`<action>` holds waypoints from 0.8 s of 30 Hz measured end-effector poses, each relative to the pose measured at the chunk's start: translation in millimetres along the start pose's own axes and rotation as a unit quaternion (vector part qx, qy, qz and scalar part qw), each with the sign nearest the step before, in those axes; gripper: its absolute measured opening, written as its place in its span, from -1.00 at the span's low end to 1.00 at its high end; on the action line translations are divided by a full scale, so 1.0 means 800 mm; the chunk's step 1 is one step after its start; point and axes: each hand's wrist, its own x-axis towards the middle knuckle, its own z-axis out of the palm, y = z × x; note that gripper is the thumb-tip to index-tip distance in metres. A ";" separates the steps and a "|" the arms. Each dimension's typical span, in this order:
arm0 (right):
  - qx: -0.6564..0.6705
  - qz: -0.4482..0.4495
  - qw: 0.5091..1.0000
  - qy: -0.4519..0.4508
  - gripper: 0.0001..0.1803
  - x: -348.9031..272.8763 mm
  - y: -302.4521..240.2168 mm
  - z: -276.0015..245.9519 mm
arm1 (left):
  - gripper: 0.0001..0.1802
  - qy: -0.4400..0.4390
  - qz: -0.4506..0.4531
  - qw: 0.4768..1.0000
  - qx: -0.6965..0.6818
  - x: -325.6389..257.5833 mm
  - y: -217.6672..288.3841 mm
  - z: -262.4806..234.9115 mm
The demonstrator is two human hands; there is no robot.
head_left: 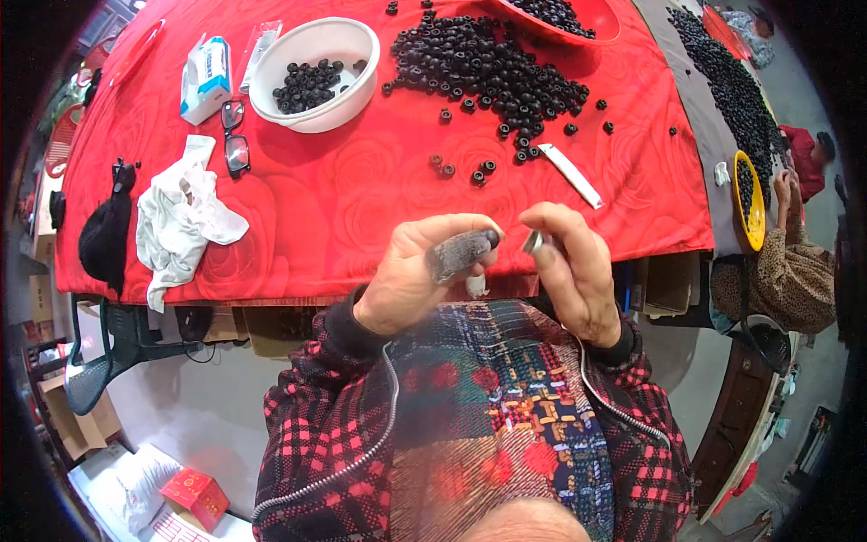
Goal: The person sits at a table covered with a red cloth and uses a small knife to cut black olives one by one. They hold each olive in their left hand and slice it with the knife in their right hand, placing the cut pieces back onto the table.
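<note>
My left hand [397, 275] is closed in front of my chest near the table's front edge. A worn grey cover [461, 256] wraps its thumb, and white wrapping [477, 286] shows on a lower finger. Pinched at the thumb tip is a small black round part [491, 237], mostly hidden. Just to the right, my right hand [575, 280] pinches a small shiny metal piece [533, 242] between thumb and forefinger; its exact kind is unclear. A small gap separates the two hands. Several loose black round parts [479, 177] lie beyond them on the red tablecloth [361, 203].
A big heap of black parts [470, 59] spreads at the back, beside a red basin [605, 32]. Leftward are a white bowl [316, 113] of parts, glasses [236, 149], a box [207, 81] and white cloth [185, 212]. A white strip [571, 176] lies right; another person [786, 271] works far right.
</note>
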 end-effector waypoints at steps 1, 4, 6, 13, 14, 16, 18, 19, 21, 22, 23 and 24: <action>-0.009 0.003 0.999 -0.035 -0.89 0.007 -0.002 -0.005 | -0.68 0.007 -0.007 1.000 -0.010 -0.001 0.001 0.001; -0.008 0.017 0.999 -0.049 -0.88 0.011 0.004 0.000 | -0.67 0.024 -0.020 0.999 -0.021 -0.005 0.003 0.003; -0.017 0.001 0.998 -0.056 -0.87 0.010 0.007 0.002 | -0.66 0.029 -0.020 0.999 -0.004 -0.005 0.002 0.001; -0.007 0.009 0.998 -0.067 -0.87 0.012 0.012 0.004 | -0.64 0.005 -0.035 0.999 -0.007 -0.004 0.002 -0.003; -0.012 0.009 0.998 -0.064 -0.88 0.013 0.011 0.004 | -0.64 0.005 -0.038 0.999 -0.004 -0.003 0.002 -0.004; -0.009 0.016 0.998 -0.067 -0.88 0.013 0.013 0.004 | -0.65 0.008 -0.037 0.999 0.009 -0.002 0.002 -0.004; -0.007 0.019 0.997 -0.073 -0.88 0.014 0.015 0.003 | -0.68 0.015 -0.030 0.999 0.031 -0.001 0.000 -0.005; -0.009 0.020 0.997 -0.077 -0.88 0.015 0.016 0.002 | -0.67 0.015 -0.040 0.999 0.025 0.000 0.000 -0.005; -0.009 0.028 0.996 -0.082 -0.88 0.015 0.017 -0.001 | -0.65 0.015 -0.059 0.998 0.012 0.002 0.003 -0.007; -0.006 0.033 0.996 -0.085 -0.87 0.015 0.017 -0.001 | -0.65 0.019 -0.060 0.998 0.015 0.002 0.003 -0.007; -0.003 0.039 0.995 -0.087 -0.87 0.016 0.018 -0.002 | -0.66 0.023 -0.063 0.998 0.019 0.003 0.003 -0.007; -0.001 0.037 0.995 -0.090 -0.86 0.015 0.020 -0.002 | -0.66 0.027 -0.065 0.997 0.023 0.004 0.002 -0.007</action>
